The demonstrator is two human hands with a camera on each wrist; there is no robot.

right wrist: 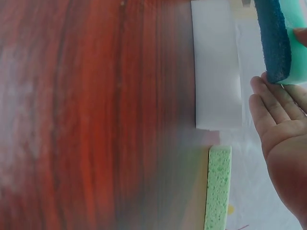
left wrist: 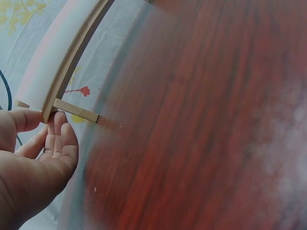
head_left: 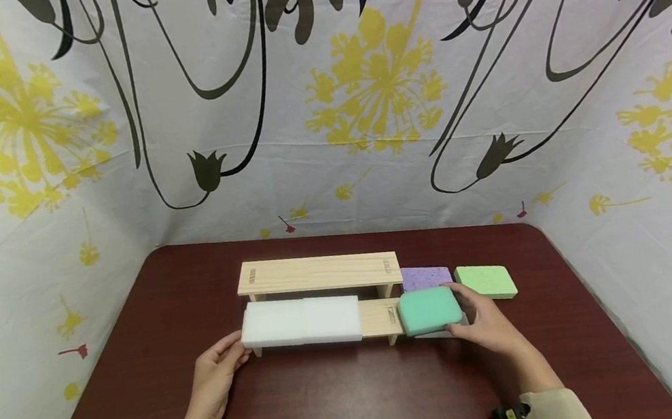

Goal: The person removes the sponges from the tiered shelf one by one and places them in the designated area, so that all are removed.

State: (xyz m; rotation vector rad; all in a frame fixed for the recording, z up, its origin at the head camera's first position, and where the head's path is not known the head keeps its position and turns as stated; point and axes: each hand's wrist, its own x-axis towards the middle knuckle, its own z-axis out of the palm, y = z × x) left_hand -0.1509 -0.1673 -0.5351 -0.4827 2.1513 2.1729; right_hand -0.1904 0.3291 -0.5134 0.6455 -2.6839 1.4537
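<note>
My right hand [head_left: 488,322] grips a turquoise sponge [head_left: 429,309] with thumb and fingers. The sponge's dark blue scouring layer [right wrist: 276,40] faces down in the right wrist view. Below it a white sponge [right wrist: 217,67] lies on the table, mostly hidden in the head view. Two white sponges [head_left: 301,322] sit end to end on the front wooden shelf [head_left: 378,318], covering its left and middle part. At the shelf's left end, my left hand [head_left: 216,373] pinches the board's corner; in the left wrist view the thumb is above and the fingers are beneath, beside a short leg [left wrist: 76,110].
A second wooden shelf [head_left: 318,273] stands just behind the front one, its top bare. To its right lie a purple sponge [head_left: 426,277] and a light green sponge [head_left: 486,282]. Patterned cloth [head_left: 285,194] surrounds the dark red table [head_left: 356,398] at the back and sides.
</note>
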